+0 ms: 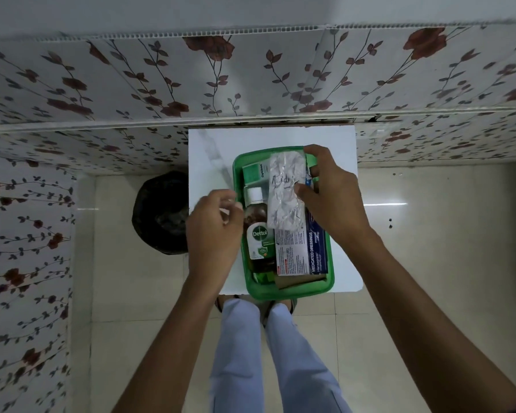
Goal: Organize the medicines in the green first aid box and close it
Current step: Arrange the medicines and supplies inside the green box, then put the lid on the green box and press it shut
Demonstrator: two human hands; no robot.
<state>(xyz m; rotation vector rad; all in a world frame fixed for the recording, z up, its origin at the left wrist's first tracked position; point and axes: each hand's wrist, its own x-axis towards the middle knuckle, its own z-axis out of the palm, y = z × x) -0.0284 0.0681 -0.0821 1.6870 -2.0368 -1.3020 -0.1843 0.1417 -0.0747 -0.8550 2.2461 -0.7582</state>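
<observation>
The green first aid box (283,292) stands lidless on a small white table (209,153). Inside lie a Dettol bottle (258,234) with a white cap, a green-and-white carton (255,172) at the far end, and a blue-and-white dressings box (301,251). My right hand (331,192) pinches a crinkled silver blister strip (285,192) just over the box contents. At the box's left rim my left hand (213,231) hovers beside the bottle, fingers curled, holding nothing I can make out. No lid is in view.
A black round bin (158,211) sits on the tiled floor left of the table. Floral-patterned wall panels (251,79) run behind the table and along the left. My legs (268,353) stand right below the table's near edge.
</observation>
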